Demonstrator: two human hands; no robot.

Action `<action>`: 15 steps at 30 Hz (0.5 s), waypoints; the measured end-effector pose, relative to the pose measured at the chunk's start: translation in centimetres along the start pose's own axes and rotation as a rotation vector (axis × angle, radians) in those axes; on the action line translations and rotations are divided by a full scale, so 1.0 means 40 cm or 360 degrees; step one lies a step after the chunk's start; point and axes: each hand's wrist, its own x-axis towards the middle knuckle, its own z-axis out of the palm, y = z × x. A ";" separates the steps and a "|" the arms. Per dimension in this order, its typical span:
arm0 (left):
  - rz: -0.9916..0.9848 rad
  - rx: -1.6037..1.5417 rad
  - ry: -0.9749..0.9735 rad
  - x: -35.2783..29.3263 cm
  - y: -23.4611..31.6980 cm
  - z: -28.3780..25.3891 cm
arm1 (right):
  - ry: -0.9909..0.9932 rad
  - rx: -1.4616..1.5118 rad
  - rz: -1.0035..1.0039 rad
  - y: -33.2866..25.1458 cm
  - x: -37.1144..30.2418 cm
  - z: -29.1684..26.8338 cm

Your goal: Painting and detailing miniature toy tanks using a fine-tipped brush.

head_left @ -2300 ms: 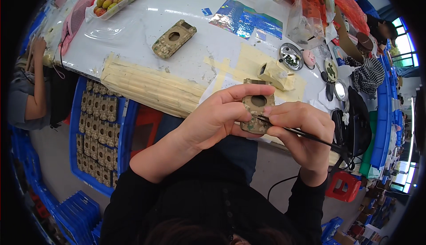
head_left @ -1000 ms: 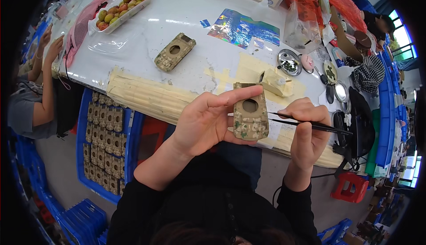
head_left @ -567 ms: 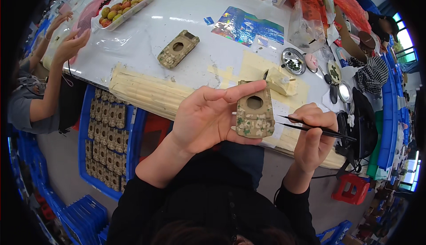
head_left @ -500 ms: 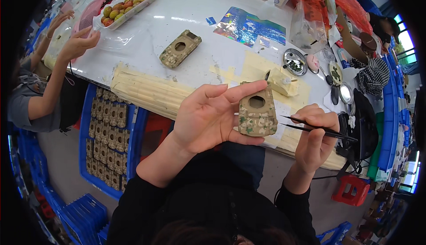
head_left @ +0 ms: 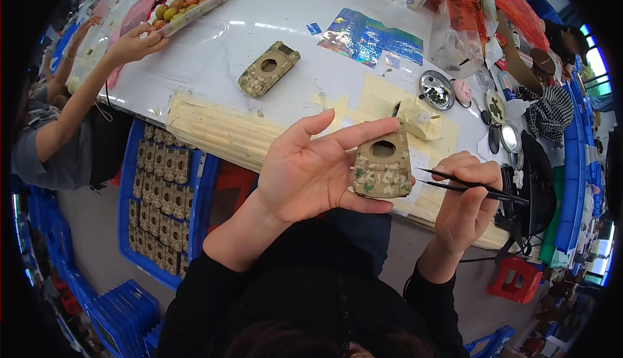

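My left hand point(head_left: 305, 167) grips a camouflage-patterned model tank hull point(head_left: 383, 171) by its edges, between the index finger and thumb. A round hole shows in the hull's top. Just right of it, my right hand point(head_left: 468, 196) pinches black tweezers point(head_left: 477, 188); their tips are apart, close to the hull's side, and whether anything sits between them is too small to tell. A second camouflage hull point(head_left: 269, 68) lies on the white table beyond my left hand. Shiny holographic sheet point(head_left: 370, 37) lies farther back, and a round metal dish point(head_left: 437, 90) with small dark green bits stands to the right.
At the left, a blue crate point(head_left: 202, 212) holds rows of similar hulls. A co-worker's hand point(head_left: 136, 43) touches a fruit tray point(head_left: 195, 11). Yellowish padding point(head_left: 214, 131) covers the table's front edge. A red stool point(head_left: 514, 279) stands on the floor at right.
The co-worker's hand has moved onto the fruit tray, which has shifted slightly right. My hands, the hull and the tweezers keep nearly the same pose.
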 end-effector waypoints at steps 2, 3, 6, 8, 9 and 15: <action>0.0002 0.0012 0.0000 0.001 0.000 -0.001 | 0.0004 0.0007 0.0007 0.000 0.000 0.001; 0.0002 0.0021 -0.0002 0.000 0.000 -0.001 | 0.0001 0.0009 0.0000 0.000 0.000 0.001; 0.0009 0.0102 0.0022 -0.001 0.001 0.001 | -0.0004 0.0011 -0.0010 0.002 -0.001 -0.001; 0.0021 0.0158 0.0048 0.000 0.000 0.003 | -0.0005 0.0006 -0.0006 0.003 -0.001 -0.005; 0.0031 0.0178 0.0059 0.000 -0.001 0.002 | -0.0004 0.0013 -0.0010 0.003 -0.001 -0.005; 0.0116 0.0385 0.0095 -0.006 -0.001 0.006 | 0.0016 0.0031 -0.0024 0.008 -0.002 -0.008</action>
